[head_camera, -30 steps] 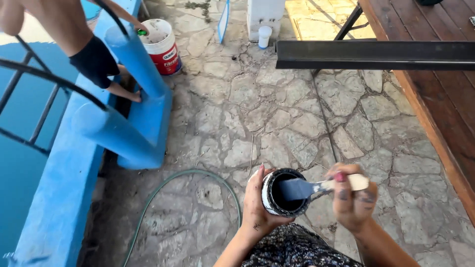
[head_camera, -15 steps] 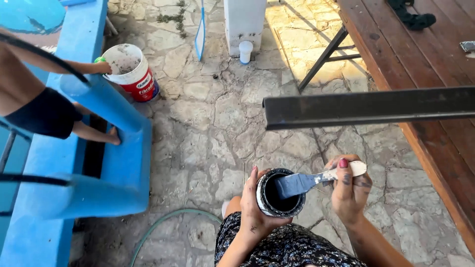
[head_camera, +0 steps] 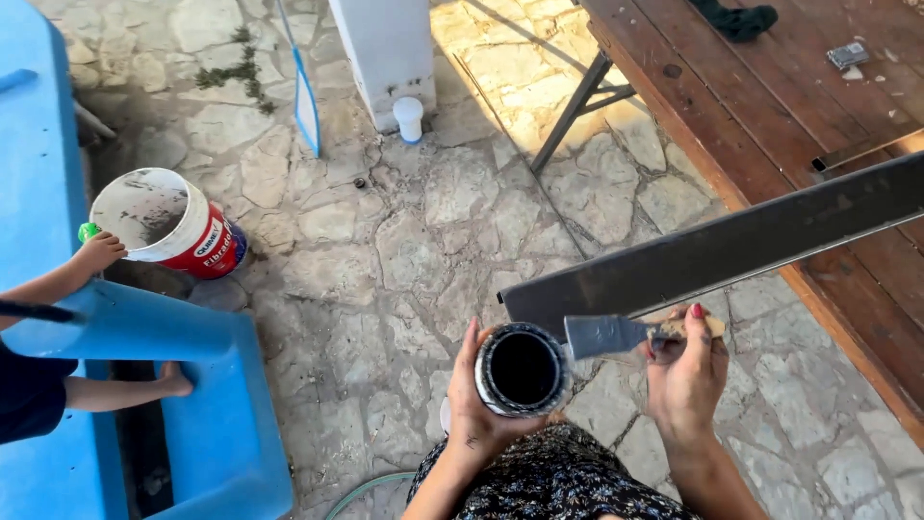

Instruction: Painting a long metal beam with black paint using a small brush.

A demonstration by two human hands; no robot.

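1. The paint can [head_camera: 523, 369] sits tipped toward the viewer in the left hand [head_camera: 478, 404], fingers wrapped round its side, held above the lap.
2. The right hand [head_camera: 685, 371] is closed on the brush [head_camera: 616, 335] handle — its grey-loaded bristles hover just beside the can's rim, under the dark metal bar [head_camera: 731, 246].
3. Risk, I'd say: the tilted can could spill, or the brush drip onto the patterned dress [head_camera: 549, 481] or stone floor [head_camera: 404, 241].
4. Off left, another person's hand [head_camera: 96, 252] touches a white bucket [head_camera: 164, 223].
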